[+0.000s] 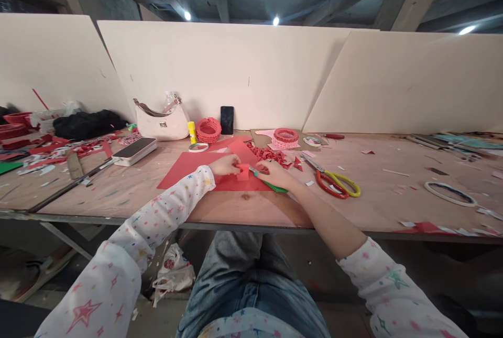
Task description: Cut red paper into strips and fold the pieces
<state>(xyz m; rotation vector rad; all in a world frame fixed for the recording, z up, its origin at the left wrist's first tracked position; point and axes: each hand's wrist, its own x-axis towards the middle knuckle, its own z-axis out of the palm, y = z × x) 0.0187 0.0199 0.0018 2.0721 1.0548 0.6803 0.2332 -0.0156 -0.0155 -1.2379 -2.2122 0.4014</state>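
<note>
My left hand (225,164) pinches a small folded piece of red paper (243,171) over a large red paper sheet (187,166) on the wooden table (129,191). My right hand (274,173) grips a green-handled cutting tool (275,186) whose tip meets the small red piece. A heap of small folded red paper pieces (271,155) lies just beyond my right hand. Red-and-yellow scissors (334,180) rest on the table to the right of it.
At the back stand a white handbag (161,122), a yellow glue stick (192,132), red paper rings (208,129), a black phone (227,119) and a tape roll (198,146). A white device (134,150) lies left. Another tape ring (449,193) lies right. Scraps litter the table.
</note>
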